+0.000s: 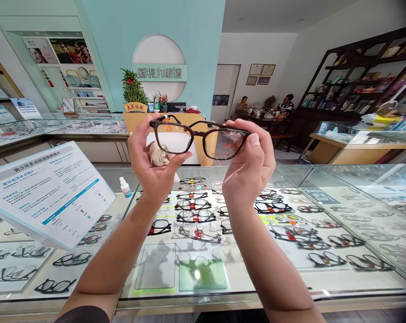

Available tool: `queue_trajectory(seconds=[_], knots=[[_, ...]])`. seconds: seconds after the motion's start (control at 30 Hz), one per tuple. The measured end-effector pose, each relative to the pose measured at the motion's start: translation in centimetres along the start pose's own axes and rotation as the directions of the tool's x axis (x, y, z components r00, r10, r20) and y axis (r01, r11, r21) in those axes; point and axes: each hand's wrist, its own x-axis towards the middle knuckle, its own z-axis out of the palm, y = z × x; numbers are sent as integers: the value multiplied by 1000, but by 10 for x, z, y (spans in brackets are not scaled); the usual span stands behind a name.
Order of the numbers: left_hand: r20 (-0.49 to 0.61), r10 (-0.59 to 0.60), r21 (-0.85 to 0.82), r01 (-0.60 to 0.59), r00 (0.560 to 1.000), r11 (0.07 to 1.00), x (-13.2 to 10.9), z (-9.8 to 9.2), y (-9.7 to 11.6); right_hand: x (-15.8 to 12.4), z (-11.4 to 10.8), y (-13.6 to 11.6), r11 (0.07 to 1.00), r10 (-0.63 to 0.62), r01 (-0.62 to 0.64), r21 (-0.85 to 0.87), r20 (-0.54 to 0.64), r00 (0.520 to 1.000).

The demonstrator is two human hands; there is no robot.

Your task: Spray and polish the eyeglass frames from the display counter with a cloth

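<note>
A pair of dark-framed eyeglasses (199, 133) is held up level in front of me, above the glass display case. My left hand (155, 166) grips the frame's left side, with a crumpled beige cloth (158, 154) also tucked in its palm. At the other end, my right hand (251, 157) is closed on the frame's right corner, thumb bent near the hinge. Behind the lenses the temples fold back, partly hidden. One lens shows small reddish print. A small white bottle (125, 187) with a blue label stands on the glass, left of my left forearm.
Under the glass top of the display case (256, 172) lie rows of eyeglasses (196, 216). A printed sign (51, 193) stands at left on the counter. Beyond are a wooden desk (203, 148) with a plant (133, 87), and two people seated at a far table.
</note>
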Motion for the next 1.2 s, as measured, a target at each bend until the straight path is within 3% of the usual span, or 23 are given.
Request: queue_trajectory(seconds=[0.23, 0.47, 0.83, 1.03, 1.2], knots=[[30, -73, -21, 74, 997, 997, -5, 3, -1, 3, 0, 1, 973, 129, -125, 194, -7, 992], [43, -269, 68, 266, 962, 962, -4, 3, 25, 4, -1, -6, 988, 153, -152, -21, 28, 988], [79, -279, -14, 281, 957, 960, -2, 5, 21, 4, -7, 13, 996, 89, -89, -6, 16, 996], [92, -362, -73, 369, 928, 927, 3, 5, 27, 6, -7, 14, 991, 130, -132, -38, -36, 991], [117, -419, -83, 430, 900, 899, 4, 6, 30, 8, -5, 16, 972, 220, -218, 89, -9, 975]])
